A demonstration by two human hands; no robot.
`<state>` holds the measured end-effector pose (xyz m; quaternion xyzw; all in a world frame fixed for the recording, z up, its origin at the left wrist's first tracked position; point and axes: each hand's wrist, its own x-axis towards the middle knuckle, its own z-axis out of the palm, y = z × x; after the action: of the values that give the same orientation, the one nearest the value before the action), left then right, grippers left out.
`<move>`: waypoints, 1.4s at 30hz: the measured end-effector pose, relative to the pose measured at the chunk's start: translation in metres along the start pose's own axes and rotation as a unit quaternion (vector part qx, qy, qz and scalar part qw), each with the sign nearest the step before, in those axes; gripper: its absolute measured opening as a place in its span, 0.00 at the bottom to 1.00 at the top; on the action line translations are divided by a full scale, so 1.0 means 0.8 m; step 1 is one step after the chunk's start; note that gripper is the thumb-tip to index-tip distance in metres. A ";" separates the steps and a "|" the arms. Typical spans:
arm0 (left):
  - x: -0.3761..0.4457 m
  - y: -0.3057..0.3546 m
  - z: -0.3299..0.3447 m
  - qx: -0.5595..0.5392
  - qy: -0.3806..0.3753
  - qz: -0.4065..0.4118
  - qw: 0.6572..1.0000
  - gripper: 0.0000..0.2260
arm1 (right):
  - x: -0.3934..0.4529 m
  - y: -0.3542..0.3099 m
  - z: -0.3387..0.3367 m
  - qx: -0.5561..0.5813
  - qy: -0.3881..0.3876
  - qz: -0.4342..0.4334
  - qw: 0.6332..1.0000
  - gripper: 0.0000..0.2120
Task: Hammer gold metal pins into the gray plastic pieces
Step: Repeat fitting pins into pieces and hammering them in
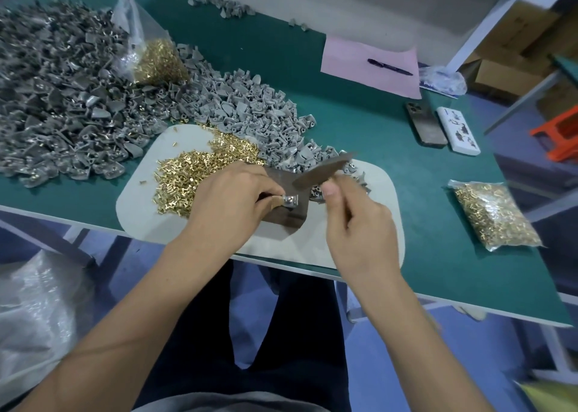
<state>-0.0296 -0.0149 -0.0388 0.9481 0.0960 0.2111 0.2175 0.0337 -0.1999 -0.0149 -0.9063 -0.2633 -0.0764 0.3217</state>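
Two bags (497, 216) of gold pins, left hand (231, 196) pinching gray piece (291, 200), right hand (359, 221) gripping blurred tool (325, 169)

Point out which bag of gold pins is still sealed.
The bag at the table's right edge: flat and closed. The other bag, by the gray pieces, gapes open on top.

Head view — close, looking down over the table (344, 124).

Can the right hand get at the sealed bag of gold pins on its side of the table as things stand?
Probably yes, once freed: bare green table lies between the right hand and the bag of pins, but that hand grips the hammering tool.
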 end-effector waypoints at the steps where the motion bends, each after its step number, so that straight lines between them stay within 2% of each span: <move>1: 0.000 0.000 0.000 0.003 0.001 0.001 1.000 0.04 | 0.000 -0.002 0.000 -0.035 -0.035 -0.006 0.999 0.18; 3: 0.000 0.000 -0.001 0.007 -0.001 0.006 1.000 0.04 | 0.004 0.001 -0.003 -0.073 -0.043 -0.020 0.996 0.18; 6: 0.000 0.000 0.000 0.005 -0.002 0.010 1.000 0.04 | 0.005 0.000 -0.005 -0.019 0.029 -0.011 0.999 0.17; 9: 0.000 -0.001 0.000 0.015 -0.002 0.009 1.000 0.04 | 0.000 -0.004 0.000 -0.057 -0.029 -0.030 0.997 0.18; 11: 0.000 -0.002 -0.001 0.013 -0.005 0.006 1.000 0.04 | 0.001 0.000 -0.003 -0.080 -0.019 -0.037 0.996 0.19; 13: 0.000 -0.003 -0.002 -0.001 -0.007 -0.002 1.000 0.04 | 0.000 0.003 -0.004 -0.014 0.049 -0.020 0.999 0.17; 15: 0.001 -0.001 -0.002 -0.004 -0.010 -0.007 1.000 0.04 | -0.003 0.004 -0.002 0.016 0.044 -0.003 0.999 0.16; 18: 0.003 0.001 -0.003 0.007 -0.018 -0.006 1.000 0.04 | -0.006 0.008 0.001 -0.068 -0.040 0.002 0.997 0.19; 20: 0.003 0.001 -0.003 0.002 -0.026 -0.001 1.000 0.04 | -0.005 0.015 -0.004 -0.079 -0.016 0.020 0.997 0.20; 24: 0.001 0.001 -0.003 0.004 -0.014 -0.005 1.000 0.04 | -0.018 0.042 0.001 -0.094 0.047 0.030 0.994 0.13; 28: -0.001 0.000 -0.004 -0.018 -0.015 -0.012 1.000 0.02 | -0.053 0.075 0.013 -0.179 0.069 0.082 0.978 0.09; 31: 0.000 -0.001 -0.005 -0.033 -0.029 -0.016 0.999 0.03 | -0.058 0.086 0.015 -0.268 0.075 0.048 0.959 0.06; 33: 0.002 0.001 -0.005 -0.031 -0.036 -0.016 0.999 0.03 | -0.049 0.086 0.013 -0.283 0.082 0.033 0.955 0.06; 35: -0.002 0.003 -0.004 -0.037 -0.020 -0.019 0.999 0.03 | -0.038 0.079 0.014 -0.227 0.116 0.050 0.966 0.11; 37: -0.014 0.002 -0.003 -0.063 0.014 -0.025 0.998 0.03 | -0.024 0.055 0.019 -0.112 0.155 0.032 0.981 0.14; 38: -0.022 0.002 -0.003 -0.077 0.031 -0.028 0.996 0.03 | -0.018 0.040 0.024 -0.051 0.147 0.008 0.988 0.13; 40: -0.036 -0.003 -0.006 -0.098 0.055 -0.040 0.993 0.03 | -0.008 0.010 0.043 0.041 0.083 -0.048 0.995 0.09; 42: -0.047 -0.016 -0.014 -0.107 0.074 -0.063 0.989 0.03 | -0.002 -0.016 0.064 0.079 0.030 -0.105 0.991 0.07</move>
<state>-0.0695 -0.0100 -0.0491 0.8931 0.1481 0.2756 0.3231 0.0239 -0.1599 -0.0483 -0.8427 -0.3525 -0.1164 0.3900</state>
